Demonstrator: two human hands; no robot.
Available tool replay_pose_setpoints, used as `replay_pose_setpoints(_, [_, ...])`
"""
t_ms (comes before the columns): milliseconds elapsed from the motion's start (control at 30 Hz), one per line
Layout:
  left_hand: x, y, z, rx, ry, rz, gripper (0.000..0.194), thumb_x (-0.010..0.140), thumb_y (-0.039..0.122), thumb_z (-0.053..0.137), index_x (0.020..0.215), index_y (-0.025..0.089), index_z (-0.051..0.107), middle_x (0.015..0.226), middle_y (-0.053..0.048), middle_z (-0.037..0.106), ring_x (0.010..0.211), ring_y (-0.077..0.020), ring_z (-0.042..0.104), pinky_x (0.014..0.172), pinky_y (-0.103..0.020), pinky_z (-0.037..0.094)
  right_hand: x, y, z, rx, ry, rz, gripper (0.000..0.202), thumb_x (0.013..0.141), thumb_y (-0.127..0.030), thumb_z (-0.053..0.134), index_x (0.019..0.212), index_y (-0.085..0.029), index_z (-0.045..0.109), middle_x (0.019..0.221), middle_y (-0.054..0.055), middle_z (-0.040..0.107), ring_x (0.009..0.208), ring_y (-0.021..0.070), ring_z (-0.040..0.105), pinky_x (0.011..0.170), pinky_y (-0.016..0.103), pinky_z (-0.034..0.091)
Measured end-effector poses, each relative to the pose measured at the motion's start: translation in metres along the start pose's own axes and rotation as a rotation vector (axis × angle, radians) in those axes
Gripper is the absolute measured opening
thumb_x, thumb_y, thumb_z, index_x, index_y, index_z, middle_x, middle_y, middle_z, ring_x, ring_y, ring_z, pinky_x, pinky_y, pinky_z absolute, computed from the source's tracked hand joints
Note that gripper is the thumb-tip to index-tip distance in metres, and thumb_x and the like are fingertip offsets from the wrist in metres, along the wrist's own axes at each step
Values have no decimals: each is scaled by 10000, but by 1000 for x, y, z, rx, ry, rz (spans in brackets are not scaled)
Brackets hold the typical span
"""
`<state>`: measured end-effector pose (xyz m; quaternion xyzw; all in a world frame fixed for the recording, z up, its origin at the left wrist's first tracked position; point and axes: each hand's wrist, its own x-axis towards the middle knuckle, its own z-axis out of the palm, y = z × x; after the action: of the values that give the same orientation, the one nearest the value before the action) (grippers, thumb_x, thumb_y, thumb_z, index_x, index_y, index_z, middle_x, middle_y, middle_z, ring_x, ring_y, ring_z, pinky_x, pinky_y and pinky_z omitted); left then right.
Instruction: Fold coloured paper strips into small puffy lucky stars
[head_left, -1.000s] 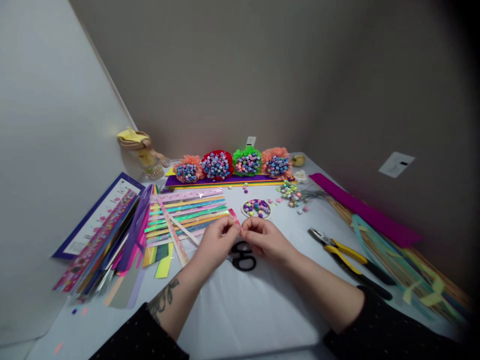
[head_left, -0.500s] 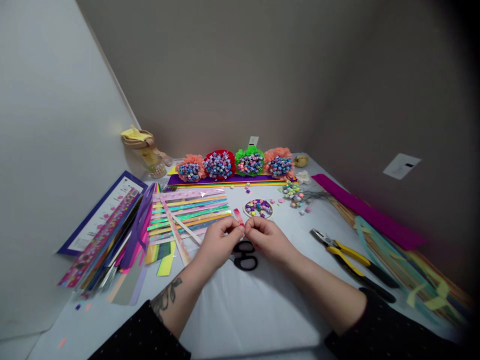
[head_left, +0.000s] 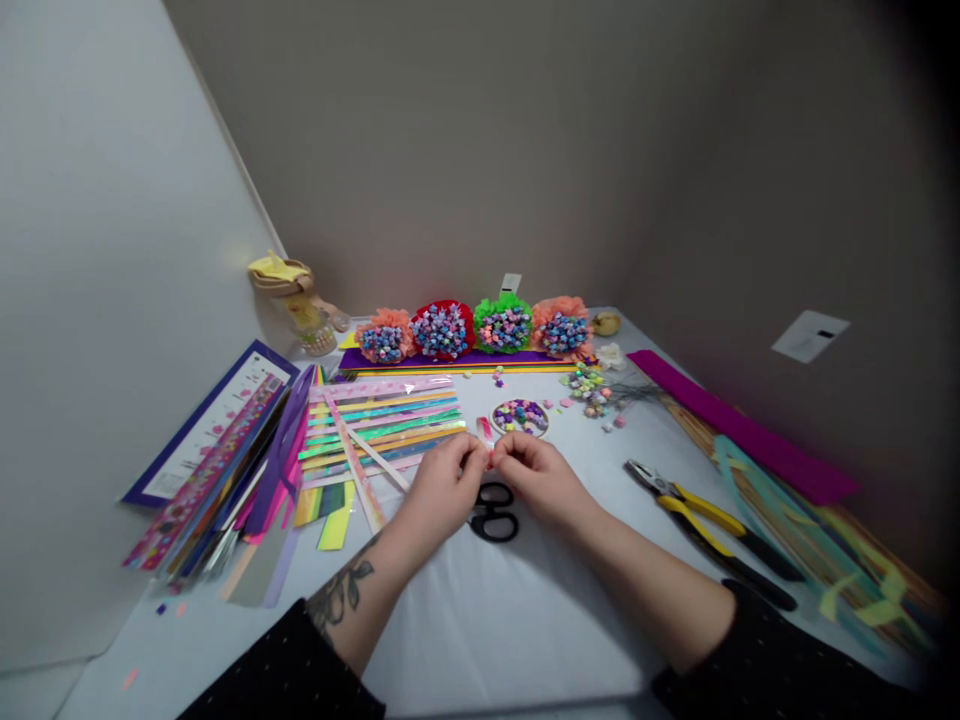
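"Two bare forearms reach inward over the surface [head_left: 525,620]. How does each lie?"

"The left one slants up and rightward from the lower left corner. Its hand [head_left: 446,480], call it the left hand, is bent over, thumb and forefinger pinching a pinkish-red strip [head_left: 484,430]."

"And where is that strip?"

"Between the fingertips of both hands, its free end sticking up past them. Compared with half a second ago, that end leans less to the left."

"What else can you count, going rightward?"

"Four flower bunches [head_left: 442,330] in a row at the back: peach, red, green, peach. One pair of scissors [head_left: 493,512], its two black loops showing just below the fingers. One round dish [head_left: 547,428] of small coloured pieces; I can't tell how many."

"Then the right hand [head_left: 544,485]?"

"Fingers curled, tips pinched at the strip, the forearm slanting down to the lower right. Beyond it lies one pair of pliers [head_left: 666,488] with yellow-and-black handles. The whole view sits slightly farther right than before."
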<state>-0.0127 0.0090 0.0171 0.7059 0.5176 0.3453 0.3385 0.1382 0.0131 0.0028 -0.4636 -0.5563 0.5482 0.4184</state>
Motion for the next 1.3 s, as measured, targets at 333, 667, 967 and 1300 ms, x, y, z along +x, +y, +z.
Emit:
replay_pose_setpoints(333, [-1, 1, 0, 21, 5, -5, 200, 868, 269, 447, 715, 183, 543, 683, 10, 572, 633, -140, 494, 603, -244, 344, 0, 3, 1, -1, -15, 6, 210, 722, -366, 606, 686, -188, 500, 610, -44, 459, 562, 103, 401, 536, 233, 320])
replay_pose_setpoints(667, [-2, -2, 3, 94, -42, 39, 224, 900, 258, 395, 698, 191, 467, 674, 18, 515, 643, -137, 475, 600, -247, 324, -1, 0, 0, -5, 16, 1, 210, 725, -373, 590, 673, -194, 493, 595, -45, 444, 558, 108, 393, 526, 236, 325])
replay_pose_setpoints(967, [-2, 2, -5, 408, -185, 55, 241, 922, 229, 340, 796, 189, 541, 812, -39, 615, 766, -177, 573, 669, -272, 405, 3, 11, 0, -61, -22, 16, 170, 690, -330, 565, 654, -191, 474, 593, -50, 448, 551, 98, 381, 523, 228, 313])
replay_pose_setpoints(1300, [-6, -6, -68, 899, 24, -125, 277, 920, 245, 370, 959, 183, 637, 987, -87, 685, 927, -229, 625, 781, -314, 454, 5, 18, 0, -125, -143, 68, 178, 688, -343, 558, 656, -190, 472, 549, -56, 429, 515, 92, 363, 500, 224, 279])
